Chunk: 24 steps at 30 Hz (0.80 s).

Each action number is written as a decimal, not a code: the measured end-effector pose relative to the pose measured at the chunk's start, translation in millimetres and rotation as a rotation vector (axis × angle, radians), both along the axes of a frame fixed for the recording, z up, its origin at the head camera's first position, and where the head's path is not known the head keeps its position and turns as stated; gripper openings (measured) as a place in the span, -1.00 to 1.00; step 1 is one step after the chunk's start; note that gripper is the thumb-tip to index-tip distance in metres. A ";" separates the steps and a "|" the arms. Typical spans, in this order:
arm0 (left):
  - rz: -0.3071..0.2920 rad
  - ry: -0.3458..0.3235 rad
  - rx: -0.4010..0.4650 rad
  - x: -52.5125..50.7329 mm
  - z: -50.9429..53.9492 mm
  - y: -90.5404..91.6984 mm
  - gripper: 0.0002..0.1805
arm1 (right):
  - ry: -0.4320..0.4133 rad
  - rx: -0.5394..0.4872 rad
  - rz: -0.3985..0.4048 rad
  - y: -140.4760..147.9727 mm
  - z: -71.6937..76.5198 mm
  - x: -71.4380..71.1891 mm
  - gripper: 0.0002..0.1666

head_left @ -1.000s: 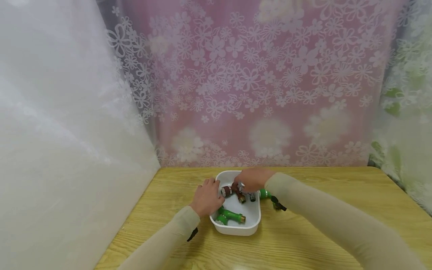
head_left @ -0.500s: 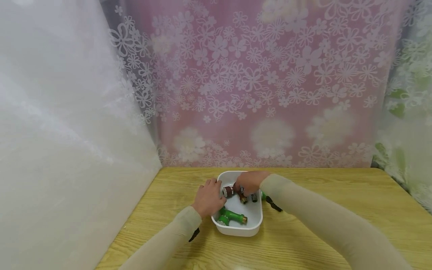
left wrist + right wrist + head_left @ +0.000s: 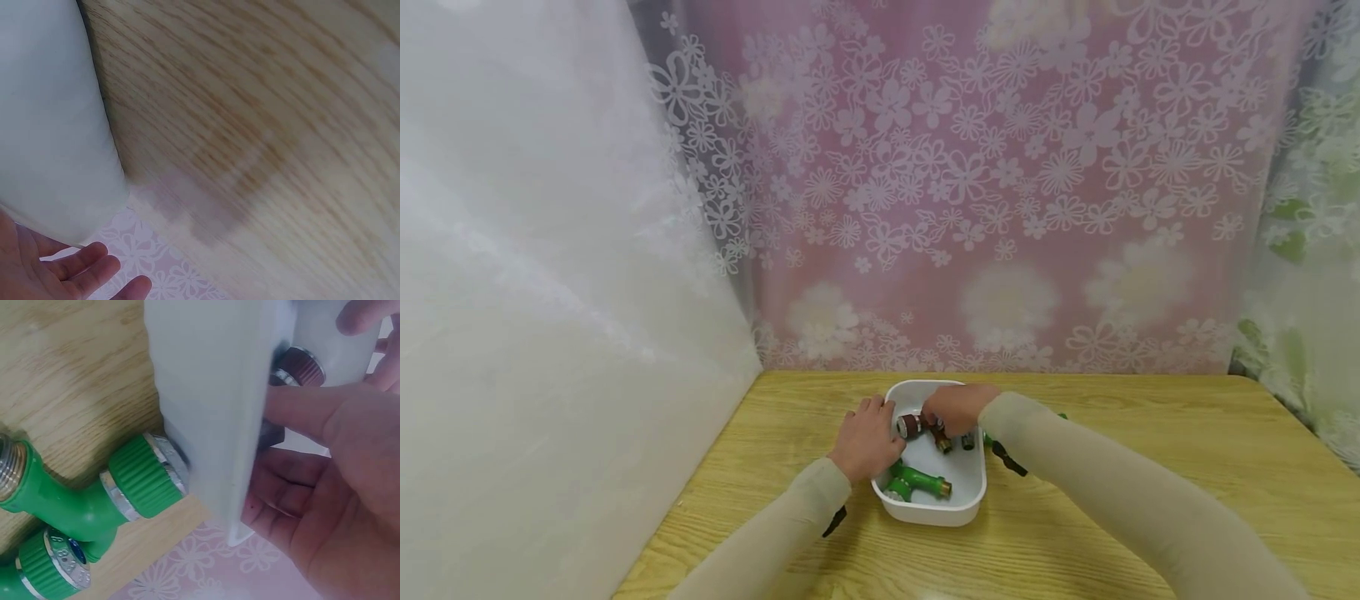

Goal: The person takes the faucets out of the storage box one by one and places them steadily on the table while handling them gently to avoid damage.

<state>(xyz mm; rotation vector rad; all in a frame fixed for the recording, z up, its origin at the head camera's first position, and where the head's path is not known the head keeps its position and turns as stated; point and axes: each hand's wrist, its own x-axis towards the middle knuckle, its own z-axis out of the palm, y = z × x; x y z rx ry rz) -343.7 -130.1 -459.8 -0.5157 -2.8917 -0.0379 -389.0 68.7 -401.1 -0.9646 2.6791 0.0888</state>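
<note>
A white plastic box point(image 3: 928, 517) stands on the table in the head view. My right hand point(image 3: 958, 408) reaches over its right rim, with curled fingers gripping a brown Y-shaped pipe valve point(image 3: 910, 426); the fingers partly cover it. Beside this valve a dark-ended fitting point(image 3: 967, 442) shows. At the near end of the box lies a green Y-shaped pipe valve point(image 3: 928, 482) with a brass threaded end. My left hand point(image 3: 867, 442) rests over the left rim; its fingers look relaxed in the left wrist view.
Right of the box, green valves point(image 3: 78, 500) lie on the wooden table point(image 3: 760, 550), mostly hidden by my right sleeve in the head view. A pinkish floral curtain point(image 3: 1000, 208) hangs behind, and a white sheet point(image 3: 550, 292) on the left.
My right hand has moved slightly left and covers more of the brown valve. My forearm has come over the green valves outside the box. The left hand stays on the rim.
</note>
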 end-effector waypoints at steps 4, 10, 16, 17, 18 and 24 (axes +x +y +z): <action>0.003 0.001 -0.005 -0.1 0.5 0.0 -0.35 | 0.020 -0.012 0.014 1.5 -3.7 -1.5 -0.72; 0.004 0.004 -0.010 -0.7 1.2 0.7 -0.36 | 0.031 -0.025 0.043 4.2 -6.1 -3.0 -0.75; 0.005 0.002 -0.013 0.4 2.8 1.9 -0.35 | 0.011 -0.057 0.045 6.5 -5.5 -0.6 -0.74; 0.005 0.000 -0.015 0.8 3.0 2.0 -0.35 | 0.004 -0.066 0.043 6.9 -5.3 0.2 -0.74; 0.005 -0.002 -0.015 1.2 3.2 2.1 -0.35 | 0.001 -0.073 0.044 7.1 -5.1 0.7 -0.74; 0.006 -0.011 -0.017 3.1 3.8 1.4 -0.34 | 0.031 -0.107 0.063 8.1 -1.4 2.8 -0.75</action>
